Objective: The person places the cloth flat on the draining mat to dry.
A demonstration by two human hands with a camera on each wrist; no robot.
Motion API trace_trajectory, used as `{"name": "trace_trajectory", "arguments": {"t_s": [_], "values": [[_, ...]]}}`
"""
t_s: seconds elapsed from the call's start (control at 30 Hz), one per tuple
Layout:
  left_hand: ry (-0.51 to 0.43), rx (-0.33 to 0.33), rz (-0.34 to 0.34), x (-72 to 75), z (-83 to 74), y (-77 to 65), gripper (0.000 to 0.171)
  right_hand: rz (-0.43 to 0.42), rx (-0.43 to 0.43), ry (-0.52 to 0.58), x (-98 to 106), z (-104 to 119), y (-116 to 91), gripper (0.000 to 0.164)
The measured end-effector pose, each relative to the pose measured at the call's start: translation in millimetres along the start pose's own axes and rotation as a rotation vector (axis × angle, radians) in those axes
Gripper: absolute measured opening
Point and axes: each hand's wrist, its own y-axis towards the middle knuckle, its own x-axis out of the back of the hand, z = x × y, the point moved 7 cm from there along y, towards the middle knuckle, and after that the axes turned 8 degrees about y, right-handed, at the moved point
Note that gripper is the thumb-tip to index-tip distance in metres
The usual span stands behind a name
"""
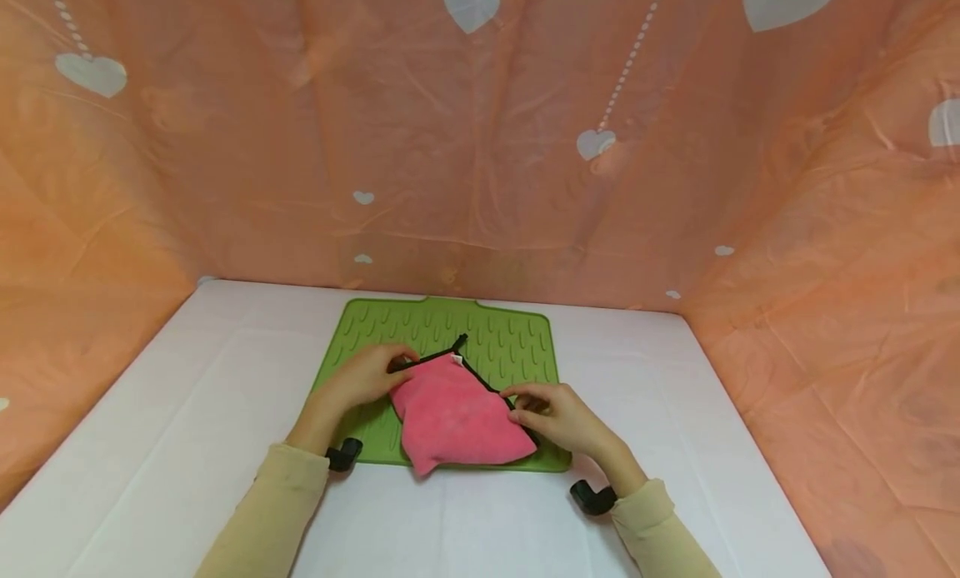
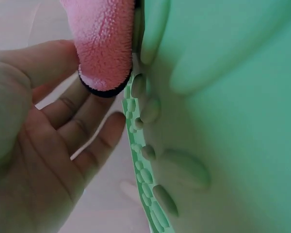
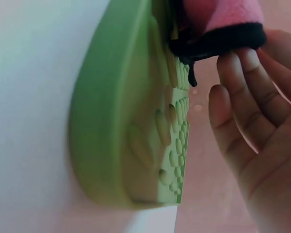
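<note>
A pink plush cloth (image 1: 465,420) with a black bound edge (image 1: 478,376) lies in a loose heap on a green ridged mat (image 1: 517,336), which rests on a white worktop (image 1: 247,395). A black hanging loop (image 1: 461,341) sticks up from the cloth's far corner, with a small white tag (image 1: 457,360) just beside it. The cloth's near point reaches just past the mat's near rim.

Both grips are closed on the cloth. The left hand (image 1: 367,374) pinches its left end between thumb and fingers; the right hand (image 1: 555,410) holds the bound edge on the right side, fingertips under the binding in the right wrist view, the thumb mostly out of sight there.

The step in hand looks like handling the cloth by its edges to set its shape. No binding shows along the near side, so that side is probably a fold. A light pinch right on the binding should give better control than a handful of pile. Even tension between the hands would help the middle lie smooth, while too hard a pull could slide the mat. The loop and tag are best kept free, not tucked under.
</note>
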Motion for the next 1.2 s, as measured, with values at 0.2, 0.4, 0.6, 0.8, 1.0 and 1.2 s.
{"name": "trace_trajectory", "arguments": {"t_s": [0.2, 0.4, 0.6, 0.8, 1.0, 1.2], "values": [[-0.028, -0.03, -0.016, 1.6, -2.7, -0.7, 0.022, -0.087, 0.046, 0.014, 3.0, 2.5, 1.0, 0.025], [-0.081, -0.041, -0.046, 10.5, -4.5, -3.8, 0.031, -0.215, 0.06, 0.021, 6.0, 5.9, 5.5, 0.021], [-0.115, -0.045, -0.106, 19.5, -1.9, -5.1, 0.033, -0.33, 0.052, 0.056, 13.0, 7.6, 15.9, 0.02], [-0.14, -0.029, -0.171, 30.3, 5.9, -5.4, 0.033, -0.435, 0.006, 0.134, 29.5, 3.3, 35.6, 0.019], [-0.128, 0.018, -0.208, 41.0, 14.2, -10.5, 0.035, -0.416, -0.052, 0.074, 41.7, -7.1, 55.2, 0.018], [-0.103, 0.036, -0.226, 47.9, 21.3, -16.0, 0.035, -0.314, -0.068, -0.019, 39.3, -20.4, 75.9, 0.019]]}}
